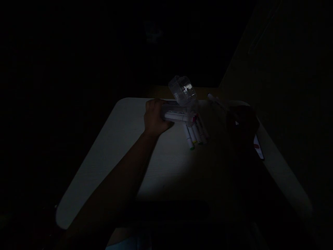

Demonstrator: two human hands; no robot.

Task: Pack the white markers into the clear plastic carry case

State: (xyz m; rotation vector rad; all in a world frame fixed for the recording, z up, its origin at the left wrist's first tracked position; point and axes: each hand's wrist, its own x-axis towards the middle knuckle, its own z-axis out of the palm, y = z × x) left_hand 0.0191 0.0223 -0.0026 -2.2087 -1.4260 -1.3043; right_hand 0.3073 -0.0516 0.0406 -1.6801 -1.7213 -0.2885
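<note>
My left hand (154, 116) grips the end of a clear plastic box (177, 113) that holds at least one white marker. A transparent hinged lid (182, 90) stands raised above the box. Several white markers with coloured ends (194, 135) lie on the white table (111, 152), just right of my left hand. My right hand (243, 123) is a dark shape in deep shadow. A slim white marker (217, 102) reaches from it toward the far table edge. The darkness hides whether my right hand holds that marker.
A dark flat object with a red mark (258, 147) lies near the table's right edge, close to my right hand. The room around the table is very dark, and a brownish surface (161, 91) shows beyond the far edge.
</note>
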